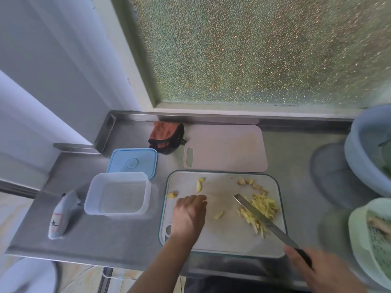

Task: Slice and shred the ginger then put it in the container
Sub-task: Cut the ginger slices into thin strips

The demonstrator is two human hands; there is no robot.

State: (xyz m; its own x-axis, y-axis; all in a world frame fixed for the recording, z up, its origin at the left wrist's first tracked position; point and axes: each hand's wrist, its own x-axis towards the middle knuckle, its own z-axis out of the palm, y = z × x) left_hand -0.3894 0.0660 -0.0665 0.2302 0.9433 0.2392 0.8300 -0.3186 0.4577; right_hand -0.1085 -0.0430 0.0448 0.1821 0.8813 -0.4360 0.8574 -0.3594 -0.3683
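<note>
A white cutting board with a green rim lies on the steel counter. A pile of shredded ginger sits on its right side. Loose ginger chunks lie near the top middle, at the left edge, at the centre and at the top right. My right hand grips the black handle of a knife, whose blade lies across the shreds. My left hand rests palm down on the board's left part, fingers curled; I cannot tell whether it holds anything. An empty clear container stands left of the board.
The container's blue lid lies behind it. A pink cutting board and an orange-black cloth sit at the back. A small packet lies far left. A blue basin and a green basket stand at the right.
</note>
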